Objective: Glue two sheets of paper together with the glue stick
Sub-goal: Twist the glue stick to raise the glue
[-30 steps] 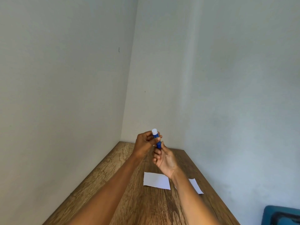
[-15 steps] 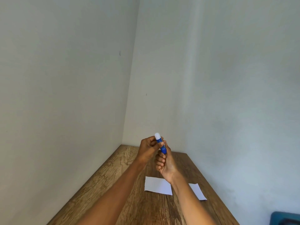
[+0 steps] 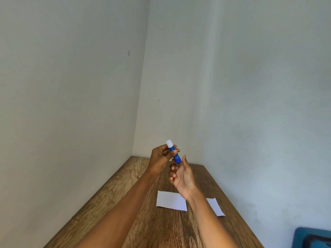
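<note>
A blue glue stick (image 3: 174,153) with a white top end is held up in the air above the table, tilted slightly left. My left hand (image 3: 161,157) pinches its upper part between thumb and fingers. Just below, my right hand (image 3: 181,177) has its thumb and curled fingers round the stick's lower end. One white sheet of paper (image 3: 171,203) lies flat on the wooden table (image 3: 111,203) under my hands. A second white sheet (image 3: 215,207) lies to its right, partly hidden behind my right forearm.
Plain walls meet in a corner close behind the table's far end and run along its left side. A blue object (image 3: 313,237) sits past the table's right edge at the bottom right.
Both hands have kept hold of the glue stick. It now leans a little more, with more blue body showing between my hands, and my right hand sits slightly lower.
</note>
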Demonstrator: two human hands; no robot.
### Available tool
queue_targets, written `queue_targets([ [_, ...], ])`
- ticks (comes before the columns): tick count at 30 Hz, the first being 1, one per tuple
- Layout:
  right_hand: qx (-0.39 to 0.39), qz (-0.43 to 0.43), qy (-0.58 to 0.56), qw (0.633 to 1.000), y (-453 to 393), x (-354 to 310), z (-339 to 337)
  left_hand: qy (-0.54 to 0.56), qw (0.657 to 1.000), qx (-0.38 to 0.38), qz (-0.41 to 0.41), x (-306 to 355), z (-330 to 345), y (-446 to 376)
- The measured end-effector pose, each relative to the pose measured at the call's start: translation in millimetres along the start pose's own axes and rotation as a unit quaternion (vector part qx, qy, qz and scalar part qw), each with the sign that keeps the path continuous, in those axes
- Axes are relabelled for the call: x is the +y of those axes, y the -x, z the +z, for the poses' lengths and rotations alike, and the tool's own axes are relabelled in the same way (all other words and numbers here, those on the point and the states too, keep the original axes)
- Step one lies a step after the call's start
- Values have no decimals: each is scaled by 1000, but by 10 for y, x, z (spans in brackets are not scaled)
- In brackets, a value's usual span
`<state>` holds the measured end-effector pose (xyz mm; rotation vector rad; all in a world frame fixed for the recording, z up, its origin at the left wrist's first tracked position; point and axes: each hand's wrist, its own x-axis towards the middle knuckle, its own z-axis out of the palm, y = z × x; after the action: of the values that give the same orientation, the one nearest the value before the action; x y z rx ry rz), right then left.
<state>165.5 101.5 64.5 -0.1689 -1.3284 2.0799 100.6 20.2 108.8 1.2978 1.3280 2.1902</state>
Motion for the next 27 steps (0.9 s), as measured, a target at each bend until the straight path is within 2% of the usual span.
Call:
queue_targets([
  [3, -21, -24, 5, 999, 20, 34, -59, 12, 1000, 18, 1, -8, -30, -2],
  [9, 9, 27, 30, 999, 29, -38, -8, 16, 1000, -10, -6, -37, -50, 35],
  [15, 4, -35, 68, 997, 36, -2, 69, 29, 999, 15, -4, -56, -33, 12],
  [20, -13, 73, 52, 996, 88, -161, 5, 21, 999, -28, -11, -67, -56, 30],
  [23, -13, 72, 82, 994, 107, -142, 37, 22, 999, -22, -12, -113, -65, 35],
  [27, -43, 54, 53, 996, 128, -93, 28, 31, 999, -4, -20, -170, -63, 29],
])
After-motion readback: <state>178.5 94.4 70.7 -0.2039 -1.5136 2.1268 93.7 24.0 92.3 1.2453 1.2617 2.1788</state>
